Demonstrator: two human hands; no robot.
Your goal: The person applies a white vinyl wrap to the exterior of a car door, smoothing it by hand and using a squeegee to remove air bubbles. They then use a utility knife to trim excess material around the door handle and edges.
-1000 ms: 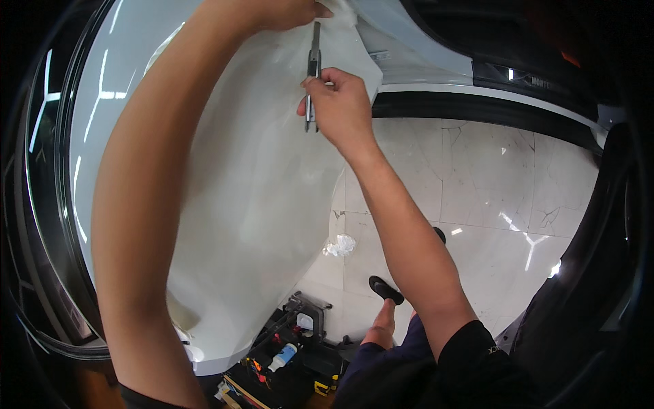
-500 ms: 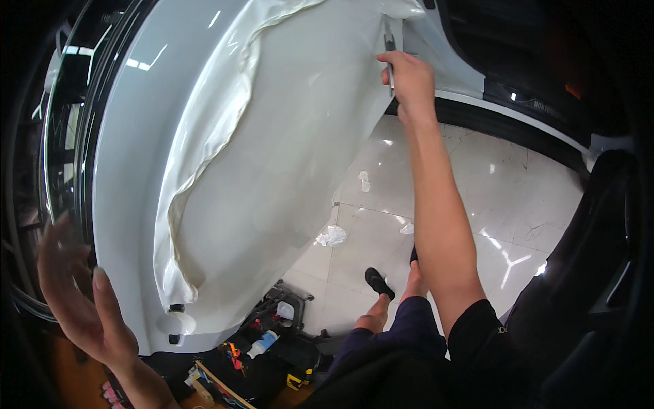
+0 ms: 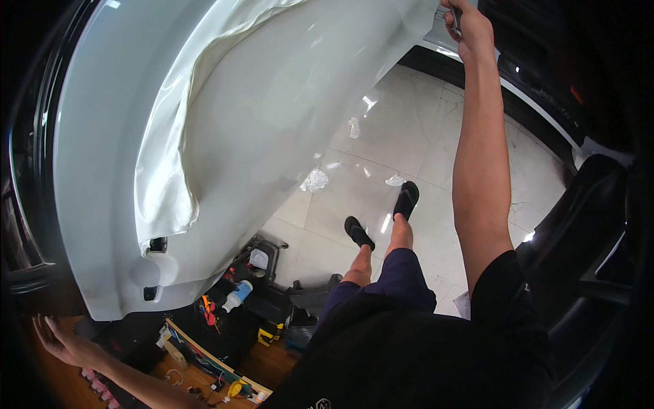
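A light grey car door (image 3: 75, 225) spans the left of the head view, its handle recess near the lower end. Across its face lies a glossy, see-through film (image 3: 160, 177) with a loose, folded white edge. At the top right, by the door's far edge, my right hand (image 3: 475, 31) is closed around a slim grey utility knife (image 3: 456, 22); its tip is out of sight. My left hand (image 3: 67, 344) is at the lower left below the door's corner, fingers apart, holding nothing.
A black wheeled stool or cart carries a blue-and-white bottle (image 3: 237, 295), orange-handled pliers (image 3: 208, 310) and a yellow tool (image 3: 270, 333). Crumpled film scraps (image 3: 315, 180) lie on the tiled floor by my feet. A dark car seat (image 3: 599, 232) is on the right.
My right hand has gone up and to the right with the knife. My left hand has dropped lower, away from the door's face. The whole view has shifted, and both feet now show.
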